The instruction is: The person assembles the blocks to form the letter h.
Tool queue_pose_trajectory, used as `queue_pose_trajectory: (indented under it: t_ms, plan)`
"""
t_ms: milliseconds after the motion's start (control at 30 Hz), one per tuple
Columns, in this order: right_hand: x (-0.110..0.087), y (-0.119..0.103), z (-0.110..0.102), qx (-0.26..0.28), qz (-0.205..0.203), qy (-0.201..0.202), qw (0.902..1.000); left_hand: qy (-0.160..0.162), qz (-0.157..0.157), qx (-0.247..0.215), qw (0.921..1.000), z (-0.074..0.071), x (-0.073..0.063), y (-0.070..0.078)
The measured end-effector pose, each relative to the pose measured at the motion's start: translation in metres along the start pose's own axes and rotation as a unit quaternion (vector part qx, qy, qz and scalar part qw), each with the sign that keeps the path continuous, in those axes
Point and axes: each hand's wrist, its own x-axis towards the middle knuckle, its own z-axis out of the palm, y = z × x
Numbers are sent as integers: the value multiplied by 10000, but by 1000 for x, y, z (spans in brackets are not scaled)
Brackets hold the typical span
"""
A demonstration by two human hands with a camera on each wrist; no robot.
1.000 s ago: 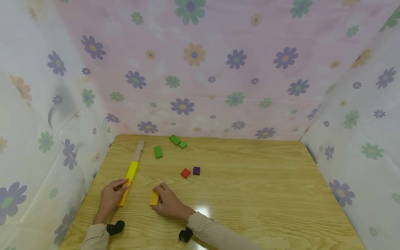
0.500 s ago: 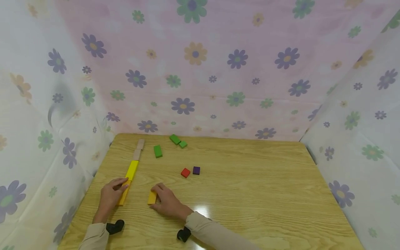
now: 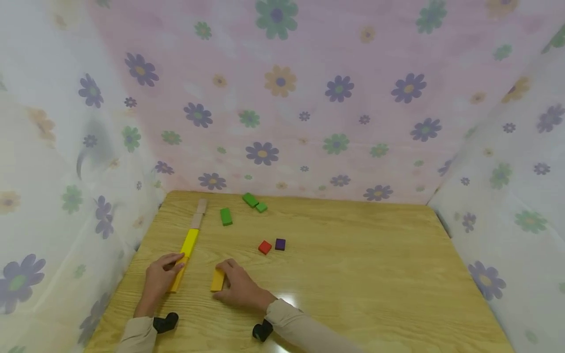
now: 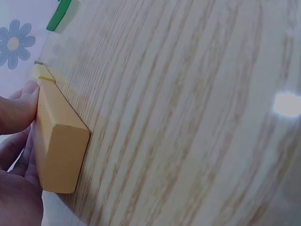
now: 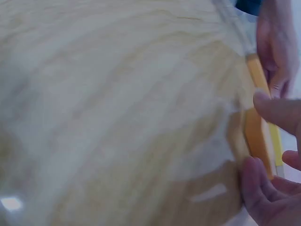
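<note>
In the head view my left hand [image 3: 160,278] holds an orange rectangular block [image 3: 178,280] by its sides. The far end of that block meets a bright yellow block [image 3: 190,242], and both lie in one slanting line. To the right, my right hand [image 3: 242,287] pinches a second orange block [image 3: 218,280] between thumb and fingers, a short gap away from the line. The left wrist view shows the near end of the first orange block [image 4: 66,153] close up. In the right wrist view, thumb and fingertips sit at opposite ends of the second orange block [image 5: 257,136].
Two pale wooden blocks [image 3: 199,214] continue the line toward the back. Several green blocks [image 3: 226,216] lie at the back left. A red block [image 3: 265,247] and a dark purple block [image 3: 280,244] rest mid-table. Flowered cloth [image 3: 304,98] walls the wooden table [image 3: 375,274].
My right hand has slid slightly left with its orange block, narrowing the gap to the line. My left hand stays on its block. The head view has shifted a little.
</note>
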Motion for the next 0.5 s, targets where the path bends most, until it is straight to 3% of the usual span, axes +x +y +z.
queue_pose_trajectory:
  t_ms: [167,500]
  plan:
    - [-1,5,-12,469,126,-236,9985,-37,-125,8,9999,4,-1,-2]
    - [7,12,-33,514,83,-253,9983,-30,-233,-22,9997,2,2,-2]
